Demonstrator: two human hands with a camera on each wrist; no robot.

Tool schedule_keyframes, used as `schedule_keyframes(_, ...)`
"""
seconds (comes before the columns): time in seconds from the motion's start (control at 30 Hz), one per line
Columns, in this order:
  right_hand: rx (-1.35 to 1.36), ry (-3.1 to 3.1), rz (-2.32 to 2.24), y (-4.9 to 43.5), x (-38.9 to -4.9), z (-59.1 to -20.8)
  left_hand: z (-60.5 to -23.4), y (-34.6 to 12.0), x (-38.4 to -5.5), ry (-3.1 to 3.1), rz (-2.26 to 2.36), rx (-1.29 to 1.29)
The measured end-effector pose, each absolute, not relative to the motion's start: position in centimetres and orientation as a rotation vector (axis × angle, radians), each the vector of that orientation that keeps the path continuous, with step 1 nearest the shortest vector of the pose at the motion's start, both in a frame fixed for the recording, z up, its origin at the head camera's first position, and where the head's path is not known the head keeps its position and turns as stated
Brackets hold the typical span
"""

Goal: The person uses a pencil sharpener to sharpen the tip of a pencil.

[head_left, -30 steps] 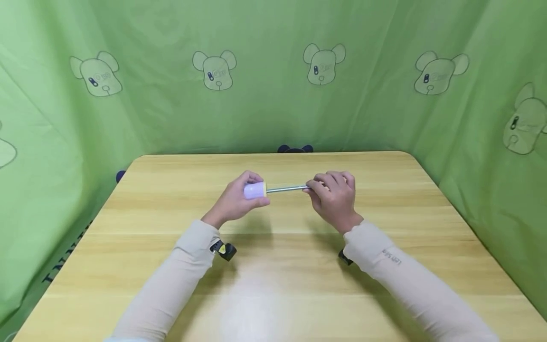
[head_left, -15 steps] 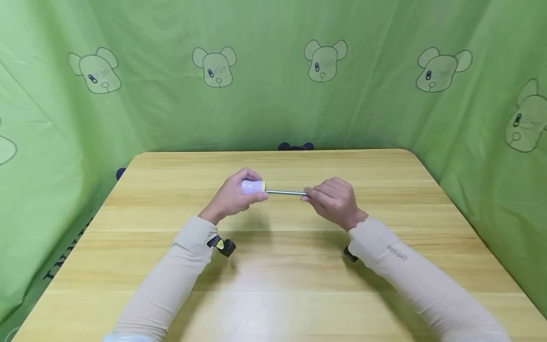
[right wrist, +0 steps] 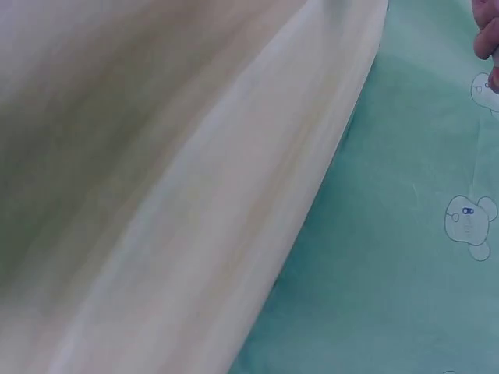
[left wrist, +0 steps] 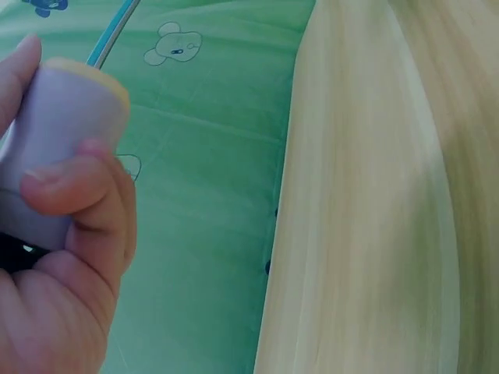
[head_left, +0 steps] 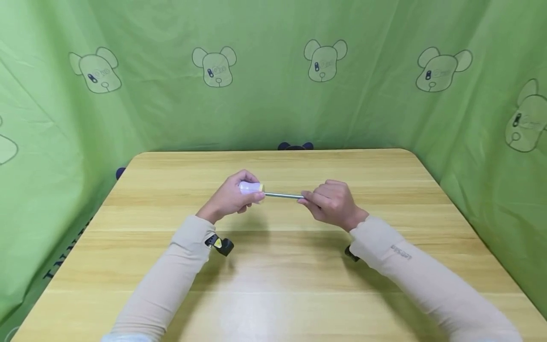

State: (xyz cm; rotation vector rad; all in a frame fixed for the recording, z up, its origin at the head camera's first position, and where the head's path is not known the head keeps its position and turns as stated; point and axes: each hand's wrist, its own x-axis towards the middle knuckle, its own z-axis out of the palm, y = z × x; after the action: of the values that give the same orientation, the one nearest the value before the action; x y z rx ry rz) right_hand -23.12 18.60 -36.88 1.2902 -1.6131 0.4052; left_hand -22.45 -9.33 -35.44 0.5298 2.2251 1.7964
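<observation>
A screwdriver with a thick lavender handle [head_left: 249, 188] and a yellow collar is held level above the table. My left hand [head_left: 231, 194] grips the handle, thumb on the near side and fingers round the far side. In the left wrist view the handle [left wrist: 66, 128] is waisted, with fingers [left wrist: 78, 187] curled against it. Its metal shaft [head_left: 283, 194] runs right to my right hand [head_left: 332, 202], which pinches the far end between thumb and forefinger and hides the tip. Only a few fingers [right wrist: 488, 39] show at the right wrist view's edge.
The wood-grain table [head_left: 273, 266] lies under both hands. Green curtains [head_left: 269, 109] printed with bear heads hang round its back and sides. Each wrist carries a small black camera, such as the left one [head_left: 224, 245].
My right hand has turned and sunk slightly, its fingers folding closer together. The shaft now slopes slightly down to the right instead of up. My left hand has shifted a little left.
</observation>
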Motion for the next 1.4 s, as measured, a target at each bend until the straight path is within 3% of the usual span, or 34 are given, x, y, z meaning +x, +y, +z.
schedule_keyframes(0.37,1.144,-2.125,0.935,19.0,-22.7,-37.2,-36.3,-8.2,-22.2,2.436,1.765,0.542)
schedule_keyframes(0.73,0.704,-2.761,1.334,18.7,-22.3,-34.3,-37.1,-8.1,-21.7,2.637,1.708,0.684)
schedule_keyframes(1.0,0.294,-2.991,2.215,19.2,-22.9,-32.9,-37.4,-7.8,-21.5,2.799,1.666,0.919)
schedule_keyframes(1.1,0.421,-2.945,2.130,19.4,-23.1,-33.0,-37.1,-7.8,-21.6,2.802,1.688,0.906)
schedule_keyframes(1.4,0.930,-2.428,1.196,19.2,-23.1,-35.3,-35.8,-8.2,-21.8,2.642,1.790,0.592)
